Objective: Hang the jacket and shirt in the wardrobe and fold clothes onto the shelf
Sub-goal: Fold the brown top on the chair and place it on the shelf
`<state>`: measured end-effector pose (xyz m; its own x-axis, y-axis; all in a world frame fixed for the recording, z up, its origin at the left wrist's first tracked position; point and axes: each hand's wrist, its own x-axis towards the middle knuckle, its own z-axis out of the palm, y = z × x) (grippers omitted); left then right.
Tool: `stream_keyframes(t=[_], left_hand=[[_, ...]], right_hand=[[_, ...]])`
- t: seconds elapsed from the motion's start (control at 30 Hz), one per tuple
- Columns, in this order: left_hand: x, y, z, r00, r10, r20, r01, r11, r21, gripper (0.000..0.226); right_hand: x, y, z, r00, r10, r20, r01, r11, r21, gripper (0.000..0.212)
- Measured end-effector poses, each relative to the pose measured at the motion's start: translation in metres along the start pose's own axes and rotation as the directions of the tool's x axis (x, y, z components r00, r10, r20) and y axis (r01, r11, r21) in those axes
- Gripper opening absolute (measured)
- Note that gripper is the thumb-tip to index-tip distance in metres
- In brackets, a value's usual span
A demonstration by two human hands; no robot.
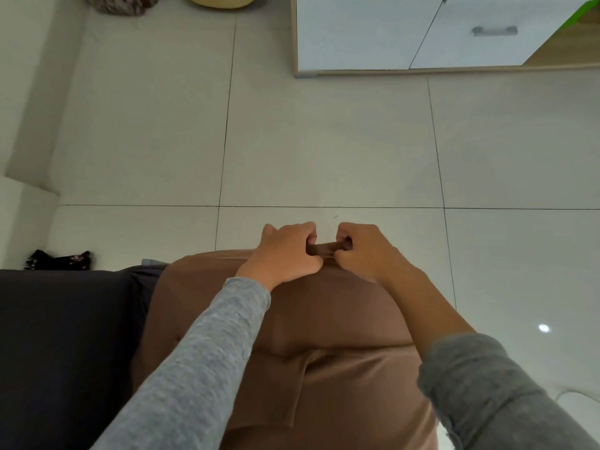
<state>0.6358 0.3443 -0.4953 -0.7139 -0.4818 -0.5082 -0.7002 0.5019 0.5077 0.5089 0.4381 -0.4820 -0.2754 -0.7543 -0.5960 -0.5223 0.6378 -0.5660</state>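
Both hands, left hand (287, 251) and right hand (363, 251), grip brown garment (324, 319) edge (fists touching).

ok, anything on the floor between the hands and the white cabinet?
No. In the head view, only bare tiled floor separates the left hand and right hand, both gripping the brown garment, from the white cabinet.

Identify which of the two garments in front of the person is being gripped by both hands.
The brown garment: the left hand and right hand pinch its far edge. The dark garment beside it lies untouched.
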Motion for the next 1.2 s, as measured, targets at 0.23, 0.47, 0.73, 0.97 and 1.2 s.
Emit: stream_keyframes(t=[0.23,0.47,0.73,0.97,1.2], left_hand=[[-0.011,-0.012,-0.023,0.98,-0.123,0.158,0.024,0.855,0.518,0.035],[-0.026,-0.028,-0.037,0.981,-0.179,0.073,0.079,0.714,0.696,0.025],[-0.049,-0.048,-0.023,0.936,0.308,-0.169,-0.176,0.827,0.533,0.031],[-0.08,-0.053,-0.021,0.927,0.263,-0.266,-0.113,0.874,0.473,0.038],[-0.114,-0.053,-0.015,0.897,0.142,-0.418,0.085,0.873,0.48,0.035]], right_hand=[[-0.018,0.019,0.006,0.939,-0.045,-0.341,-0.049,0.964,-0.261,0.004],[-0.041,0.055,0.006,0.891,0.092,-0.444,-0.244,0.923,-0.298,0.005],[-0.064,0.081,0.023,0.811,0.222,-0.541,-0.343,0.93,-0.132,0.015],[-0.073,0.092,0.035,0.836,0.34,-0.43,-0.311,0.94,0.139,0.018],[-0.092,0.108,0.036,0.772,0.388,-0.503,-0.271,0.917,0.292,0.008]])
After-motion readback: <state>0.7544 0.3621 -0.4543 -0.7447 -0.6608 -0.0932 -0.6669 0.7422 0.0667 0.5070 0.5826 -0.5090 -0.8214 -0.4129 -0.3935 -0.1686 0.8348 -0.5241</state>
